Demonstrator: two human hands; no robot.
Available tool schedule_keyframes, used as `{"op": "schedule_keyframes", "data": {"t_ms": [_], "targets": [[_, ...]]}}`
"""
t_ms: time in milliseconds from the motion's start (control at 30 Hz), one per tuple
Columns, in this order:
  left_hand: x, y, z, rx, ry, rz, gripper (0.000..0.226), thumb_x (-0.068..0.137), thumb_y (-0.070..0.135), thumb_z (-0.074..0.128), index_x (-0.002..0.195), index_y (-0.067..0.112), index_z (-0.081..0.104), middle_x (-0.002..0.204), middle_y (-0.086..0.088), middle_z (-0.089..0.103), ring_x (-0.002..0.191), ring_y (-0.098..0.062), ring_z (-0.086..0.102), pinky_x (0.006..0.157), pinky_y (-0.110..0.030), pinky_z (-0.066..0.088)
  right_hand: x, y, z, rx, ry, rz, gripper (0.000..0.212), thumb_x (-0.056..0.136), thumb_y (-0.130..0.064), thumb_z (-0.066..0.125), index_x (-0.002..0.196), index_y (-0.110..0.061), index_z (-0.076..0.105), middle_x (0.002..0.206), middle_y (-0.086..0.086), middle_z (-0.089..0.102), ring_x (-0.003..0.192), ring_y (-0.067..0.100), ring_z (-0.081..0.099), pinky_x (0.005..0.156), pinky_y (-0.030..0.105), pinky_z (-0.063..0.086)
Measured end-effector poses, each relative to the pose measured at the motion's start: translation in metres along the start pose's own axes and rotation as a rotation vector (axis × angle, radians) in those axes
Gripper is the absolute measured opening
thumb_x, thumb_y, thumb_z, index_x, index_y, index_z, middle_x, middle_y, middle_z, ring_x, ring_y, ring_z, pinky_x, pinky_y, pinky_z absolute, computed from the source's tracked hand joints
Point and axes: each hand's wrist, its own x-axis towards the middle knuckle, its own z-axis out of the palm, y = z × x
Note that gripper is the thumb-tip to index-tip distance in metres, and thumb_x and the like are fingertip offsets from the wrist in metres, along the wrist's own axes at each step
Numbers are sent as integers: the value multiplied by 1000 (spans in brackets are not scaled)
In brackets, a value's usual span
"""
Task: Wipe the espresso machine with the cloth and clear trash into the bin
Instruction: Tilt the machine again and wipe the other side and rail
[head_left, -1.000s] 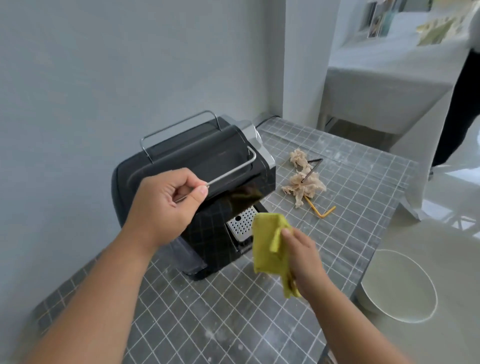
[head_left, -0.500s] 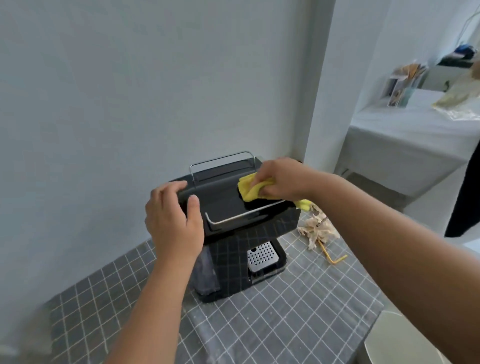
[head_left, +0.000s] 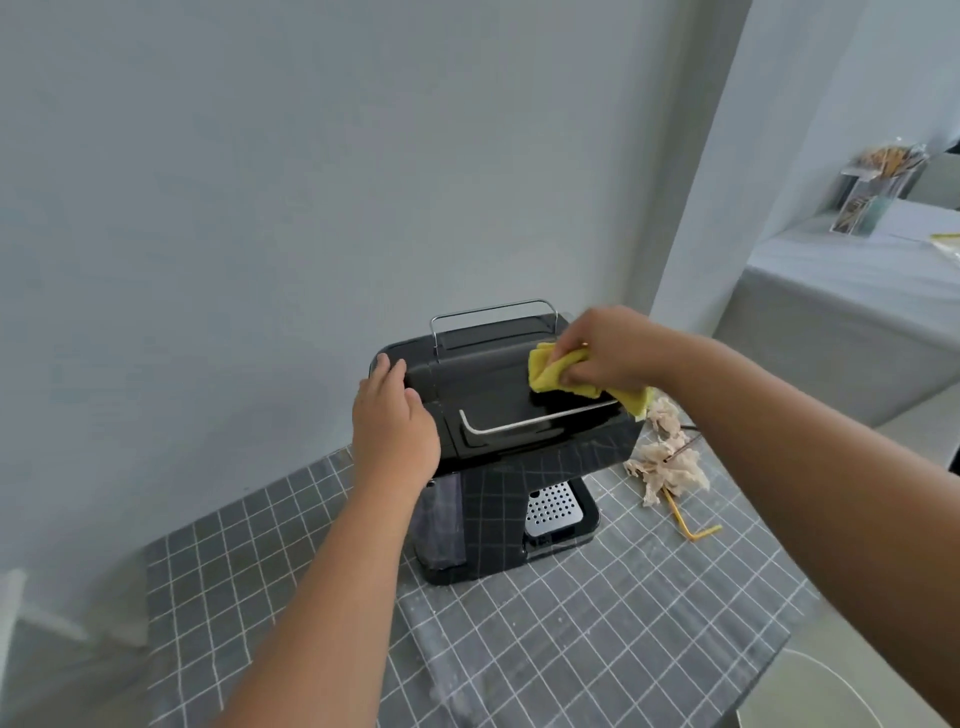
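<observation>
A black espresso machine (head_left: 519, 467) with chrome rails stands on the checked table against the wall. My left hand (head_left: 392, 421) rests on its top left corner, fingers laid over the edge. My right hand (head_left: 605, 351) grips a bunched yellow cloth (head_left: 550, 371) and presses it on the right side of the machine's glossy top. Crumpled brownish tissue (head_left: 667, 467) with a dark stick lies on the table just right of the machine. A bent yellow straw (head_left: 693, 527) lies beside it. The rim of a white bin (head_left: 831, 691) shows at the bottom right.
The table (head_left: 597, 623) carries a grey cloth with a white grid. A white wall stands right behind the machine. Another covered table (head_left: 857, 322) with a clear holder (head_left: 878, 197) sits at the far right.
My right hand brought the cloth from in front of the machine up onto its top. My left hand let go of the front rail and settled on the top left corner.
</observation>
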Motion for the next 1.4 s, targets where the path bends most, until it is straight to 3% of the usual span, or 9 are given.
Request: {"op": "schedule_keyframes", "data": {"t_ms": [133, 267, 467, 667, 900, 1067, 1167, 1267, 1400], "targets": [[1, -5, 0, -111, 9, 4, 46, 102, 11, 26, 147, 12, 36, 157, 2, 26, 146, -16, 17, 120, -37, 15, 21, -61, 34, 64, 23, -171, 21, 81, -36, 66, 102, -37, 73, 94, -8, 70, 88, 14, 61, 81, 33, 52], [-9, -5, -7, -552, 71, -101, 44, 101, 6, 30, 138, 20, 51, 145, 13, 42, 137, -4, 34, 114, -23, 25, 32, -88, 47, 82, 7, -245, 20, 83, -41, 64, 102, -43, 72, 94, -9, 67, 86, 13, 61, 80, 38, 54], [-18, -5, -6, -695, 99, -156, 46, 102, 9, 30, 145, 22, 40, 151, 14, 34, 138, 0, 29, 117, -28, 25, 40, -96, 42, 18, 145, -217, 22, 87, -31, 59, 104, -38, 71, 75, -13, 58, 85, 14, 61, 77, 36, 54], [-19, -9, -7, -528, 41, -73, 47, 104, 12, 26, 149, 21, 31, 157, 11, 22, 143, 0, 17, 117, -21, 15, 24, -84, 24, -16, -137, -221, 27, 83, -23, 61, 103, -38, 73, 90, -9, 70, 79, 11, 65, 81, 31, 54], [-14, -14, -8, -431, 19, -50, 45, 105, 14, 25, 149, 17, 29, 160, 7, 16, 145, -4, 13, 113, -15, 11, 33, -99, 33, -100, -99, -344, 29, 90, -20, 57, 103, -43, 70, 96, -11, 56, 92, 16, 58, 85, 31, 46], [-13, -16, -5, -394, 11, -28, 46, 105, 14, 25, 150, 15, 27, 160, 6, 14, 146, -4, 11, 113, -16, 10, 33, -75, 4, -142, -195, -168, 38, 84, -14, 56, 95, -46, 72, 98, -8, 69, 80, 15, 69, 83, 32, 55], [-13, -15, -4, -401, 18, -30, 45, 104, 14, 26, 149, 15, 29, 160, 6, 16, 145, -4, 12, 111, -14, 10, 33, -78, 18, -80, -77, -214, 31, 86, -21, 61, 99, -47, 71, 96, -10, 65, 85, 14, 66, 86, 30, 50], [-13, -17, -3, -363, 26, -23, 45, 105, 15, 25, 149, 15, 30, 160, 6, 17, 145, -4, 12, 110, -14, 10, 27, -90, 34, -4, -116, -306, 25, 91, -23, 61, 107, -39, 71, 96, -13, 58, 89, 12, 60, 82, 24, 44], [-13, -18, -5, -336, 6, 2, 46, 105, 15, 25, 150, 14, 28, 160, 5, 15, 146, -6, 11, 113, -17, 10, 29, -73, 6, -91, -202, -147, 32, 87, -16, 61, 98, -44, 72, 97, -12, 66, 86, 12, 62, 74, 19, 41]]}}
